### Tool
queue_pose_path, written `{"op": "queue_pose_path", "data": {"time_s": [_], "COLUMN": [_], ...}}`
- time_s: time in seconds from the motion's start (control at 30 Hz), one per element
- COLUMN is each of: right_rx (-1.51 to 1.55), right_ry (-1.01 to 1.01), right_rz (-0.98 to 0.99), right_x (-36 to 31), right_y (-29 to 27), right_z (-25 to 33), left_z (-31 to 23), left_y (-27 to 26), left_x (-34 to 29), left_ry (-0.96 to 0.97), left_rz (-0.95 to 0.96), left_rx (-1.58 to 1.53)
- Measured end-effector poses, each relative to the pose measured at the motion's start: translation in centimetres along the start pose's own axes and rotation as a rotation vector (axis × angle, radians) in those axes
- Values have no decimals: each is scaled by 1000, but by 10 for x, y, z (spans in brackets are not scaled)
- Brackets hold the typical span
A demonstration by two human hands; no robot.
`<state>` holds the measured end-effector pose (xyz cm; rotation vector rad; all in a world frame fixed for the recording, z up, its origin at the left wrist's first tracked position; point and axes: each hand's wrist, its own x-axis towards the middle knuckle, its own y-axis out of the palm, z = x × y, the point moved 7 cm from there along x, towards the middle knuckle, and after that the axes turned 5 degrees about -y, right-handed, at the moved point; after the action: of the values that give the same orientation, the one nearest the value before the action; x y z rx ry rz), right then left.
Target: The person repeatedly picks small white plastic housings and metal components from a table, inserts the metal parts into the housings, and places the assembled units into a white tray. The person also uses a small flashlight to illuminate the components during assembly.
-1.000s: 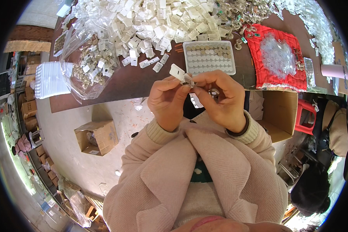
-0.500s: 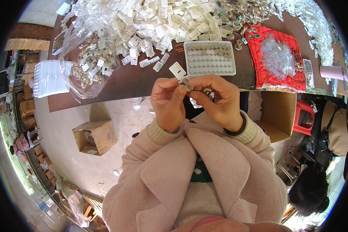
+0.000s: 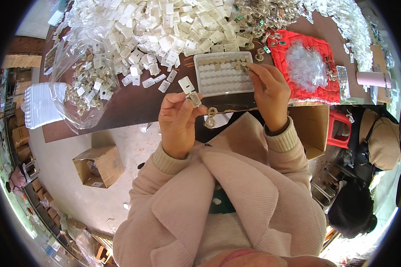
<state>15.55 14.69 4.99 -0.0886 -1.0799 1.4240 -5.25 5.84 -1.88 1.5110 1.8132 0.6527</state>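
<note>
My left hand (image 3: 178, 127) pinches a small white plastic case (image 3: 186, 85) with a clear lower part, held up in front of the table edge. A looped bundle of clear-coated wire (image 3: 210, 118) hangs beside its fingertips. My right hand (image 3: 272, 95) reaches over the right end of a white plastic tray (image 3: 225, 93), thumb and forefinger close together at a disc there. Whether that disc is gripped is hidden by the fingers. Small round discs (image 3: 218, 66), like button cells, sit in rows in the tray, darker in the far rows.
Behind the tray spreads a heap of white cases (image 3: 165, 31). A clear bag (image 3: 87, 89) of wired parts and stacked white trays (image 3: 42, 104) lie left. Right is a red cloth (image 3: 280, 64) bearing clear plastic pieces (image 3: 307, 64). Cardboard boxes (image 3: 98, 164) stand below; someone sits at right.
My right hand has left the case and moved right to the tray. The left hand keeps the case, and the wire bundle now hangs free beside it.
</note>
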Motion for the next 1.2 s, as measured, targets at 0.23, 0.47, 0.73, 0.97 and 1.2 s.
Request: {"op": "queue_pose_path", "data": {"time_s": [0.23,0.47,0.73,0.97,1.2], "right_rx": [-31,91,336,336,292], "right_ry": [82,4,-116,-170,-285], "right_rz": [129,192,243,158,125], "right_x": [0,10,-10,-5,-2], "right_y": [14,10,8,6,15], "right_z": [-14,16,77,79,80], "left_z": [9,18,12,15,15], "left_y": [7,19,27,24,19], "left_x": [5,8,1,1,3], "left_ry": [-75,-125,0,-93,-132], "left_rz": [38,102,88,92,90], "left_rx": [-24,-97,-19,-114,-152]}}
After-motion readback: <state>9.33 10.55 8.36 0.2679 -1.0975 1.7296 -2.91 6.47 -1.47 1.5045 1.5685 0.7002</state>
